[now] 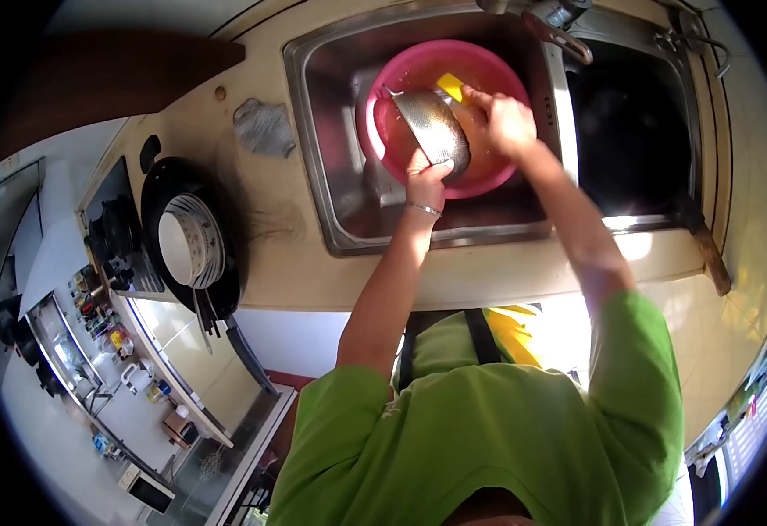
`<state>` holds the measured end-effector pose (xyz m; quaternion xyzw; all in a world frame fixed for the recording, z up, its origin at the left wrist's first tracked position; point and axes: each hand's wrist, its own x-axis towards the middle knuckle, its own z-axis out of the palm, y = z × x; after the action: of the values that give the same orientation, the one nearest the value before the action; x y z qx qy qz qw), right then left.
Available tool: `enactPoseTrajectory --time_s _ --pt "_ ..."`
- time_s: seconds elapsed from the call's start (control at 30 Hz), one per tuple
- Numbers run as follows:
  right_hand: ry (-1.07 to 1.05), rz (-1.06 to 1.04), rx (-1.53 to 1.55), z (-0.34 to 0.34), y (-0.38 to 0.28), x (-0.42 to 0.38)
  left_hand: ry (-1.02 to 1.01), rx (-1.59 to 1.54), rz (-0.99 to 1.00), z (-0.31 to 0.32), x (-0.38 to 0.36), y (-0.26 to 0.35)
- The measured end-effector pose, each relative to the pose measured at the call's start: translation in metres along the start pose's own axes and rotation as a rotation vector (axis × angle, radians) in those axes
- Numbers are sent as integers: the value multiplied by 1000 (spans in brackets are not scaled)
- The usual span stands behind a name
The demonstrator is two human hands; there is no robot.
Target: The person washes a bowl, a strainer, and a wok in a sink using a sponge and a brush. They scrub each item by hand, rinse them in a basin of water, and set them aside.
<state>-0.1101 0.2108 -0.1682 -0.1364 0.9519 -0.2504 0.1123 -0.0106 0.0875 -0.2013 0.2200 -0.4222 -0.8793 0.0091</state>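
We see the pink basin point(486, 186) resting in the steel sink point(335, 114); over its middle we find a metal pot point(433, 127), tilted on its side, its wall stained brown in patches and gleaming below; the left hand point(431, 179), at the basin's near edge, grips the pot by its lower side, thumb laid on the outer wall, though we cannot tell how the hidden fingers sit; the right hand point(508, 124), over the basin's right side, pinches a yellow sponge point(451, 86) in its fingertips; the sponge is just beside the pot's upper edge, and we cannot tell whether the two touch; left of the basin, outside the sink, we see a crumpled grey cloth point(263, 129); farther left of the basin stands a black wok point(231, 232) with white bowls point(180, 245) in it; well right of the basin we notice a wooden handle point(710, 261).
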Motion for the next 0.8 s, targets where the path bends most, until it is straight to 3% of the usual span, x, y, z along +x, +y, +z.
enactPoseTrajectory --time_s 0.03,0.13,0.2,0.23,0.3,0.37,0.43,0.5,0.6,0.7,0.73,0.8 --pt "-84 17 -10 10 16 12 7 1 -29 -2 -1 2" --pt "-31 62 -56 45 45 13 -4 154 -167 -17 0 10" --pt "-46 6 -160 71 52 6 -16 133 -133 -10 -6 14" --pt "-312 -108 -280 68 49 3 -17 150 -110 -4 -4 18" --pt "-314 -203 -248 76 67 5 71 166 -87 -7 1 16" --pt "-241 206 -38 32 41 3 45 185 25 -7 7 20" --pt "-131 202 47 13 32 -9 17 209 121 -7 9 21" --pt "46 70 335 -7 4 -28 15 190 119 -3 7 19" --pt "-44 -196 259 -29 -39 -45 -22 203 142 -1 4 11" --pt "84 1 332 0 -8 -1 -31 286 53 -4 -2 23" --pt "12 103 214 -5 -2 13 -25 300 40 -7 -4 27" --pt "-55 114 130 1 18 27 -50 214 28 -8 -7 38"
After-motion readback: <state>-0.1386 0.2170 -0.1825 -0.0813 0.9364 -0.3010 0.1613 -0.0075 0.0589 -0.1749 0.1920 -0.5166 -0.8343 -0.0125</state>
